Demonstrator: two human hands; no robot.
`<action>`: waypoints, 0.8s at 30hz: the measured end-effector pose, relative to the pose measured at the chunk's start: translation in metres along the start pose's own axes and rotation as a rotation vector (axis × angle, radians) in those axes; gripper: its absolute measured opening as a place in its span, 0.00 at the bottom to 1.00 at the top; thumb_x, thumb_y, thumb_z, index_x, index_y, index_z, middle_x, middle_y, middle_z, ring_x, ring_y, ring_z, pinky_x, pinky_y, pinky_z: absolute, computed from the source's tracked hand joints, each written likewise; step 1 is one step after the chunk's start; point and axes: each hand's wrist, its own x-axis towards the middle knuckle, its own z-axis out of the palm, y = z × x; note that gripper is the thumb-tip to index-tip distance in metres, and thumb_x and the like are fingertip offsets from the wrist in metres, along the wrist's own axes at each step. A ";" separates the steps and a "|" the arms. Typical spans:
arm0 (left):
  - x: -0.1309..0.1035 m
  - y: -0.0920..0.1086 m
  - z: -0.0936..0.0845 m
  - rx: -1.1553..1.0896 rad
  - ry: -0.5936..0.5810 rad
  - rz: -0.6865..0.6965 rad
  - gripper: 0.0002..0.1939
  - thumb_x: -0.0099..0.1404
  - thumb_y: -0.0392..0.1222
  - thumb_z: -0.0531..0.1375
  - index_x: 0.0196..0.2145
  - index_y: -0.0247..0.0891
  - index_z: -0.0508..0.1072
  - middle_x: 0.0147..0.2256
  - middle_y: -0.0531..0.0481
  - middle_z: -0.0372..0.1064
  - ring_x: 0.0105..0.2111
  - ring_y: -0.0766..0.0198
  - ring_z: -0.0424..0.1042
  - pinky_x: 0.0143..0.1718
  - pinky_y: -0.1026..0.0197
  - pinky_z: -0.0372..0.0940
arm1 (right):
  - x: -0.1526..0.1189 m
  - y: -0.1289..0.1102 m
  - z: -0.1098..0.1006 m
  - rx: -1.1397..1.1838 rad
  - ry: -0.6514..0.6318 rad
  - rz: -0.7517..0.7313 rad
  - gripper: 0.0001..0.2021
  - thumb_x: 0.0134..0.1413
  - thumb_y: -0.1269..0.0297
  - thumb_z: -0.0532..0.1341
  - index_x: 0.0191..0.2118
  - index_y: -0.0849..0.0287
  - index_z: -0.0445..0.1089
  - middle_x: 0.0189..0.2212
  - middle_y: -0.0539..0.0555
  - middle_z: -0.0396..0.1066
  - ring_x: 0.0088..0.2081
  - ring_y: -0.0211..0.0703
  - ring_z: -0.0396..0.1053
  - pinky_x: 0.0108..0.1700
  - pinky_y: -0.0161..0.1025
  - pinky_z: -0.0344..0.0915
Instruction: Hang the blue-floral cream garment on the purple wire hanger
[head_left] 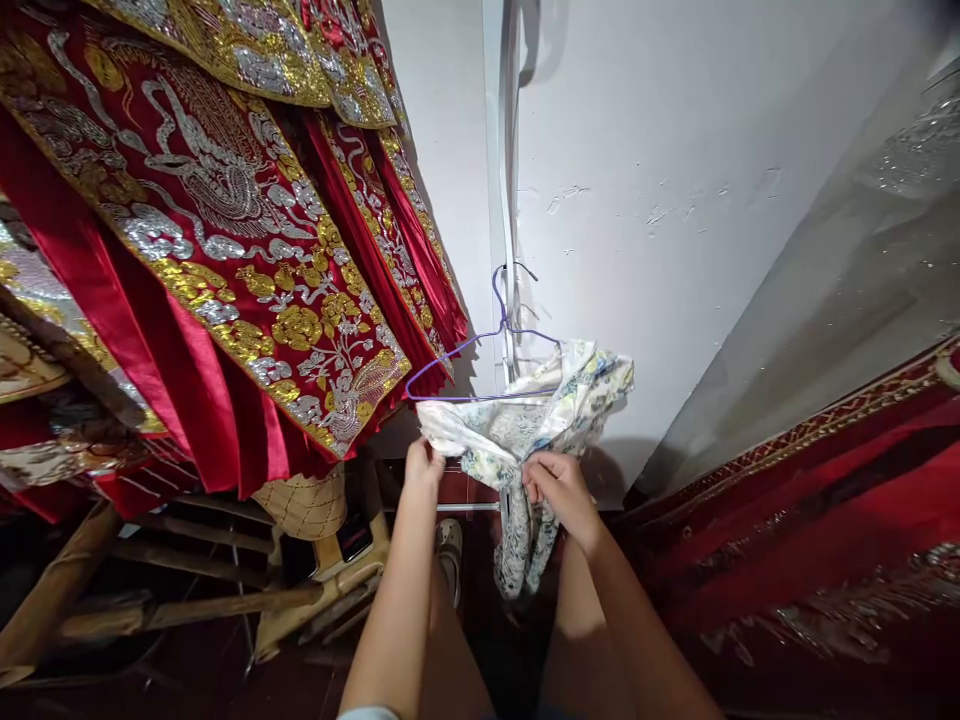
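A white floral-print garment [525, 420] hangs bunched on a purple wire hanger [480, 345] in front of the white wall. My left hand [424, 465] grips the garment's left lower edge. My right hand [559, 490] pinches the cloth near the middle, where a strip of it dangles downward. Both forearms reach up from the bottom of the view.
Red costumes with gold and silver embroidery [225, 220] hang at the left, close to the hanger. More red embroidered fabric [810, 520] lies at the right. Wooden poles and a woven basket [304, 505] sit low at the left. A white wall [675, 200] stands behind.
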 end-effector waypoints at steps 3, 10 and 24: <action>-0.027 -0.035 -0.005 0.069 -0.088 -0.046 0.03 0.55 0.33 0.65 0.28 0.34 0.73 0.26 0.50 0.71 0.24 0.65 0.70 0.27 0.65 0.64 | -0.006 0.024 0.000 -0.042 -0.055 0.090 0.15 0.55 0.58 0.58 0.19 0.57 0.66 0.12 0.46 0.61 0.17 0.36 0.57 0.23 0.35 0.53; -0.108 -0.036 0.031 0.558 -0.780 0.217 0.11 0.65 0.49 0.65 0.36 0.37 0.75 0.31 0.50 0.69 0.34 0.63 0.69 0.41 0.62 0.65 | 0.000 0.025 -0.009 0.220 0.022 0.104 0.31 0.54 0.29 0.54 0.34 0.55 0.74 0.30 0.55 0.74 0.39 0.51 0.71 0.43 0.45 0.67; -0.084 0.011 -0.017 1.433 -1.305 0.016 0.35 0.66 0.72 0.48 0.20 0.36 0.63 0.21 0.53 0.57 0.24 0.67 0.56 0.27 0.63 0.56 | 0.011 -0.083 -0.066 0.063 -0.799 0.315 0.12 0.42 0.60 0.71 0.31 0.63 0.74 0.25 0.50 0.71 0.26 0.37 0.67 0.28 0.33 0.61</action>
